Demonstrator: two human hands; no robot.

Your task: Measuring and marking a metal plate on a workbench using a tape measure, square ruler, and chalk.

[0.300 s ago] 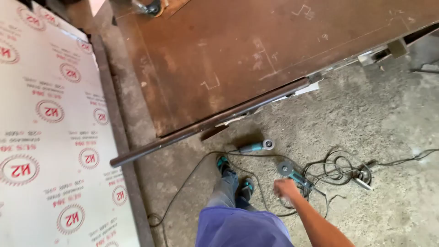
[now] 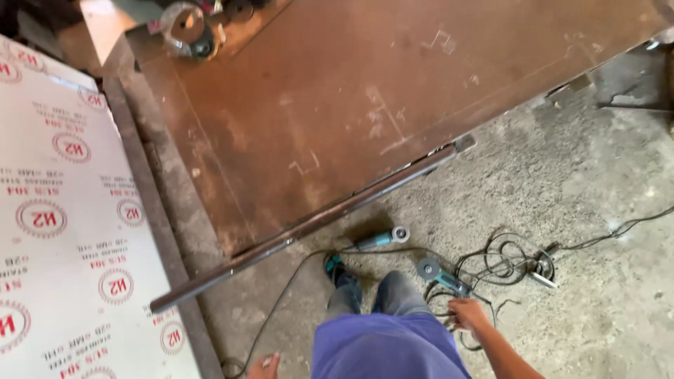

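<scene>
My right hand (image 2: 467, 312) reaches down to a teal angle grinder (image 2: 439, 274) lying on the concrete floor, fingers closed at its rear end among black cable loops (image 2: 502, 263). Whether the grip is firm I cannot tell. A second teal angle grinder (image 2: 382, 238) lies just ahead of my feet (image 2: 335, 268). My left hand (image 2: 264, 366) shows only partly at the bottom edge, near a black cable; its fingers are hidden. A long dark steel bar (image 2: 302, 228) lies along the edge of a large rusty brown steel plate (image 2: 365, 91).
A white film-covered metal sheet (image 2: 63, 224) with red round marks fills the left side. A round tool or reel (image 2: 186, 28) rests on the plate's far corner. Metal pieces (image 2: 632, 91) lie at the right on rough concrete floor (image 2: 583, 210).
The view has shifted, so more of the plate's far end shows. My right hand has drawn back from the grinder head toward its rear end. My left hand has come into view at the bottom.
</scene>
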